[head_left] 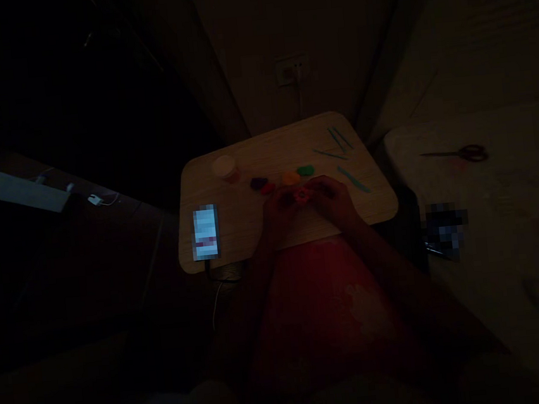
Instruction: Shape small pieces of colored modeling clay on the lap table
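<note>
In dim light, my left hand [280, 208] and my right hand [335, 201] meet over the near edge of a small wooden table [248, 229]. Between their fingertips is a small red piece of what looks like modelling clay [302, 195], pinched from both sides. Just beyond my hands lie lumps of the same stuff: a dark purple one [259, 182], a red one [268, 189], an orange one [291, 178] and a green one [305, 170]. Shadow hides the exact shape of the held piece.
A pale-lidded tub [226, 168] stands at the table's back left, and a lit phone [205, 232] with a cable lies front left. Several thin blue-green sticks [335, 145] and a flat blue-green strip [353, 180] lie at right. Scissors [465, 153] rest on a surface further right.
</note>
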Tool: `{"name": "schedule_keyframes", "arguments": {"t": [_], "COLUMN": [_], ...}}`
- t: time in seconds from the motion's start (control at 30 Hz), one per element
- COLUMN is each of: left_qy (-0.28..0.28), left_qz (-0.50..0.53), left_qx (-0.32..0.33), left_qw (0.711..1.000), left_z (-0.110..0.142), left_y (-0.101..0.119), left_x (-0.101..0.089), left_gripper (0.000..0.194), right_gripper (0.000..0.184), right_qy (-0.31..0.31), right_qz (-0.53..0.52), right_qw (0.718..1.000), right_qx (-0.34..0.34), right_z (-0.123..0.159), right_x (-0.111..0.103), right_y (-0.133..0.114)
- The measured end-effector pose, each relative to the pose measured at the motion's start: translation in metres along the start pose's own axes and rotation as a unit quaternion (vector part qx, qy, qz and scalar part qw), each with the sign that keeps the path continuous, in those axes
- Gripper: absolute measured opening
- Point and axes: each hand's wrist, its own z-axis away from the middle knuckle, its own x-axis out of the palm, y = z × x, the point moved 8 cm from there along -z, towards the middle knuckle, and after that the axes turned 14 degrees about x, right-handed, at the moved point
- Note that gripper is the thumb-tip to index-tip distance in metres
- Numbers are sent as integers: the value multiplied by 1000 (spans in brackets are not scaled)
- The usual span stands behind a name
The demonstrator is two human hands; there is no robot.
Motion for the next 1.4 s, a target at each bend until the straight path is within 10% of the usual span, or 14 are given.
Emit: {"name": "schedule_keyframes", "arguments": {"t": [0.43, 0.7, 0.97, 1.17, 1.4], "left_qy": [-7, 50, 75, 35, -38], "left_qz": [18, -44, -84, -356, -498], "left_qx": [21, 29, 53, 163, 126], "left_qw": [1000, 997, 992, 920, 857], "left_z": [-3, -3, 1, -4, -17], "left_y": [-1, 8, 12, 50, 45], "left_x": [2, -14, -20, -33, -44], "left_gripper": [56, 31, 26, 15, 29], "right_gripper": [21, 14, 21, 19, 22], "right_qy": [30, 156, 175, 253, 111], "right_qz": [23, 178, 275, 239, 247], "right_qw": [999, 972, 944, 932, 957], "right_qx": [6, 6, -53, -98, -106], "right_z": [1, 0, -1, 15, 14], "right_x": [-3, -47, -47, -62, -34], "right_y": [-4, -14, -25, -33, -28]}}
